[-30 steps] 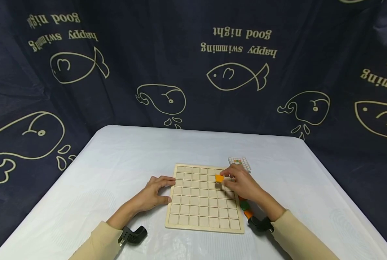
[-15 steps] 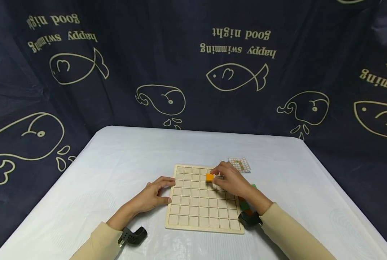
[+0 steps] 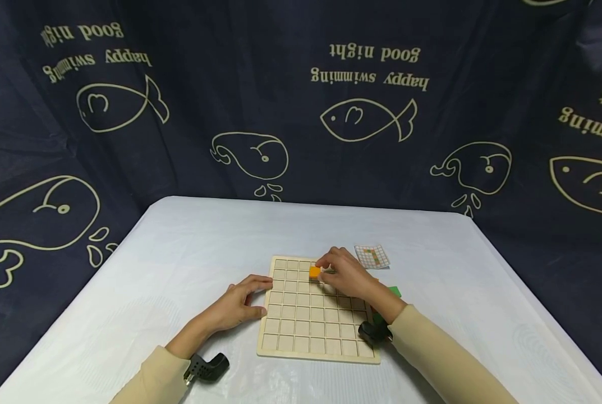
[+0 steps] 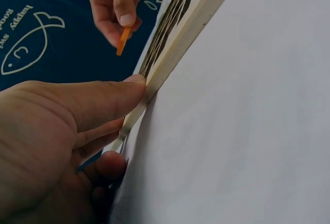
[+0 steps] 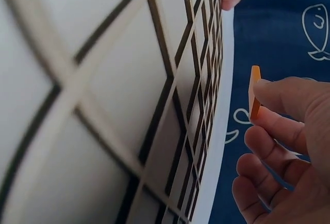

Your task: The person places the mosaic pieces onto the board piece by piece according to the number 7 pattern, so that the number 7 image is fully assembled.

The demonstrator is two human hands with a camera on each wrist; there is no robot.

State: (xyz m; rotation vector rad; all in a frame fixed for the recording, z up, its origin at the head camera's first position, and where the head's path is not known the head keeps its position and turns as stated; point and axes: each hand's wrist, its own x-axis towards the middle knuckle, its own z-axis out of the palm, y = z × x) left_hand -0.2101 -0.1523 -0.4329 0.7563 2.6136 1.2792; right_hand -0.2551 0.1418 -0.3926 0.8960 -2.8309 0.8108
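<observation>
A square wooden grid board [image 3: 303, 326] lies on the white-covered table. Over its far rows my right hand [image 3: 347, 275] pinches a thin orange square tile [image 3: 315, 273] between thumb and forefinger. In the right wrist view the tile [image 5: 255, 92] stands edge-on, clear of the grid, and the other fingers are loosely bent. My left hand [image 3: 240, 300] rests along the board's left side, fingers fairly straight. The left wrist view shows its thumb [image 4: 111, 97] touching the wooden edge. No tiles show in the visible grid squares.
Beyond the board's far right corner lies a small printed card [image 3: 372, 257] with a grid pattern in orange and green. A green tile [image 3: 394, 291] shows right of the board; other tiles there are mostly hidden by my right arm. A dark printed cloth [image 3: 290, 112] hangs behind the table.
My right hand has carried the orange tile leftward over the board's far rows, from near the right side to about the middle. The left hand has stayed at the board's edge.
</observation>
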